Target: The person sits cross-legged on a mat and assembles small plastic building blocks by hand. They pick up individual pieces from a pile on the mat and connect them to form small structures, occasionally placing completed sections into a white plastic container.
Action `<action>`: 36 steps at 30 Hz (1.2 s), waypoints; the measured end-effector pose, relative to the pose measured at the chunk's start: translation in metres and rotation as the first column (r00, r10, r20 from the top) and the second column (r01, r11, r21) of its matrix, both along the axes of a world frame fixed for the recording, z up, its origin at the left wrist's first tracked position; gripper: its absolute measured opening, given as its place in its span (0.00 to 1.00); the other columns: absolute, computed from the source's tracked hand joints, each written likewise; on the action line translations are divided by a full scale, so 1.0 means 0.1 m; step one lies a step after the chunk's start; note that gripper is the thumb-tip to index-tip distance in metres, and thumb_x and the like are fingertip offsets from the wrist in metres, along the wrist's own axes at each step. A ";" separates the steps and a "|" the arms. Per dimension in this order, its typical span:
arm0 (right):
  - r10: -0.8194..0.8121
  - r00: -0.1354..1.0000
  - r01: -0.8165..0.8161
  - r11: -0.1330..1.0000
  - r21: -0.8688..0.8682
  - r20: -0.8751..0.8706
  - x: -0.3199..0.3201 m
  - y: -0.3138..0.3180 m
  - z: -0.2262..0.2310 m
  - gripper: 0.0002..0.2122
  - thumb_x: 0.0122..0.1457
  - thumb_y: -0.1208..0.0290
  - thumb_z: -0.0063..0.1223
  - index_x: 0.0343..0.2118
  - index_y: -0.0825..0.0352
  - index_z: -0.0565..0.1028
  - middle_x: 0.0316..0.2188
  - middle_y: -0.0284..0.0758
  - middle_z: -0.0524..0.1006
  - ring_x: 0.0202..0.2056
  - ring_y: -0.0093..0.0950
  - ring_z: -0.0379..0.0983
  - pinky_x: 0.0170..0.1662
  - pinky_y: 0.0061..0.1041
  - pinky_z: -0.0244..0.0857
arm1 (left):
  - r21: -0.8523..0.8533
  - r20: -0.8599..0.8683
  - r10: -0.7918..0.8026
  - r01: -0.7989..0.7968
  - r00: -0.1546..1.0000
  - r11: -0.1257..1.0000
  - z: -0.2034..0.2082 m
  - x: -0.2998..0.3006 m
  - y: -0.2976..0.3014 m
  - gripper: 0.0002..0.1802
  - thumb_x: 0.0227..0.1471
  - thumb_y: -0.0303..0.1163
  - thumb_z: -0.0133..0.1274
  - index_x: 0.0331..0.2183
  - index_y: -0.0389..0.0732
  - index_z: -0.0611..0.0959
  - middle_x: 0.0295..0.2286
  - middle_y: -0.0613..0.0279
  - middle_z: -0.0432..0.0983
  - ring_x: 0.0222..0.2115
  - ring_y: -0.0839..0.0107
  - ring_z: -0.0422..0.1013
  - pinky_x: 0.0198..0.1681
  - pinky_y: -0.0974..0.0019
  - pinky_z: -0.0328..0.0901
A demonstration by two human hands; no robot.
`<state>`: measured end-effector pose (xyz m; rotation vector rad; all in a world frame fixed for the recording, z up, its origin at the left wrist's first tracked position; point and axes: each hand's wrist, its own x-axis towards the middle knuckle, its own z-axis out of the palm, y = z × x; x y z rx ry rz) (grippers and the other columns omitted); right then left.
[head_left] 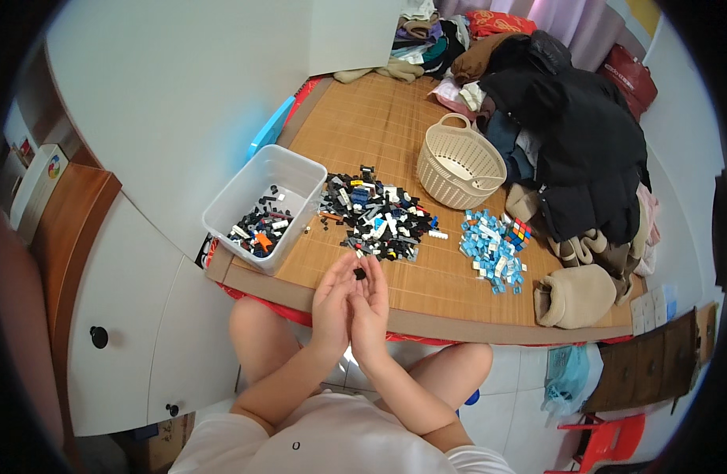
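Note:
My left hand [332, 300] and my right hand [369, 304] are cupped together at the near edge of the mat-topped surface. Between their fingers lies a small black building brick [360, 274]; its exact shape is too small to make out. Just beyond my fingertips spreads a heap of mixed bricks [379, 217], mostly black, grey and white, with some blue and yellow. To the left stands a clear plastic bin [304, 175] with more loose bricks and an orange piece [263, 242] in it.
A pile of light-blue and white bricks [494, 253] lies right of the heap, beside a puzzle cube [520, 234]. Behind it sits a beige basket [462, 164]. Dark clothes [576, 118] fill the right side. A blue lid [272, 126] leans against the white cabinet [182, 87].

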<state>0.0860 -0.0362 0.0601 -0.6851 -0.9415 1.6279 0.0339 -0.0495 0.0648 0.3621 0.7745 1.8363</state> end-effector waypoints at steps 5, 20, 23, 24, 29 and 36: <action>0.113 0.994 -0.113 0.993 0.020 0.007 -0.30 0.01 0.25 0.27 0.52 0.88 0.31 0.58 0.71 0.47 0.56 0.44 0.51 0.59 0.31 0.47 0.59 0.27 0.43 | 0.061 -0.050 0.100 -0.097 0.994 0.993 0.31 -0.28 -0.07 0.27 0.50 0.24 0.36 0.53 0.31 0.57 0.53 0.50 0.53 0.56 0.66 0.48 0.59 0.66 0.44; 0.350 0.937 -0.347 0.931 0.115 -0.004 -1.04 -0.01 0.46 0.26 0.55 0.83 0.34 0.58 0.73 0.45 0.57 0.45 0.50 0.59 0.31 0.47 0.58 0.25 0.45 | 0.151 -0.140 0.296 -0.275 0.945 0.949 0.54 -0.98 -0.22 0.30 0.49 0.26 0.33 0.55 0.31 0.53 0.56 0.48 0.46 0.59 0.62 0.42 0.60 0.63 0.40; 0.394 0.919 -0.393 0.917 0.065 0.003 -1.06 -0.03 0.55 0.26 0.56 0.82 0.35 0.58 0.72 0.44 0.58 0.44 0.48 0.59 0.31 0.46 0.58 0.25 0.45 | 0.149 -0.172 0.321 -0.297 0.931 0.943 0.55 -0.99 -0.23 0.30 0.50 0.27 0.33 0.55 0.31 0.53 0.56 0.49 0.46 0.59 0.63 0.42 0.60 0.63 0.40; 0.411 0.911 -0.411 0.911 0.042 0.002 -1.05 -0.04 0.58 0.27 0.56 0.81 0.35 0.58 0.71 0.44 0.58 0.43 0.48 0.59 0.31 0.45 0.58 0.25 0.45 | 0.149 -0.186 0.330 -0.305 0.926 0.941 0.56 -0.99 -0.23 0.30 0.50 0.27 0.33 0.55 0.31 0.53 0.56 0.49 0.46 0.59 0.64 0.42 0.60 0.63 0.40; 0.441 0.896 -0.444 0.894 0.061 0.053 -1.05 0.00 0.54 0.27 0.58 0.78 0.36 0.59 0.69 0.43 0.60 0.42 0.45 0.60 0.30 0.43 0.59 0.25 0.44 | 0.140 -0.219 0.343 -0.319 0.913 0.937 0.49 -0.98 -0.21 0.29 0.52 0.29 0.33 0.56 0.32 0.52 0.57 0.51 0.44 0.60 0.66 0.38 0.59 0.63 0.39; 0.466 0.885 -0.463 0.884 0.065 -0.024 -1.04 0.00 0.52 0.28 0.57 0.76 0.40 0.59 0.68 0.44 0.60 0.42 0.45 0.61 0.31 0.40 0.60 0.27 0.40 | 0.182 -0.188 0.393 -0.361 0.900 0.915 0.52 -0.95 -0.21 0.29 0.53 0.29 0.30 0.56 0.30 0.50 0.57 0.49 0.41 0.60 0.63 0.35 0.60 0.63 0.38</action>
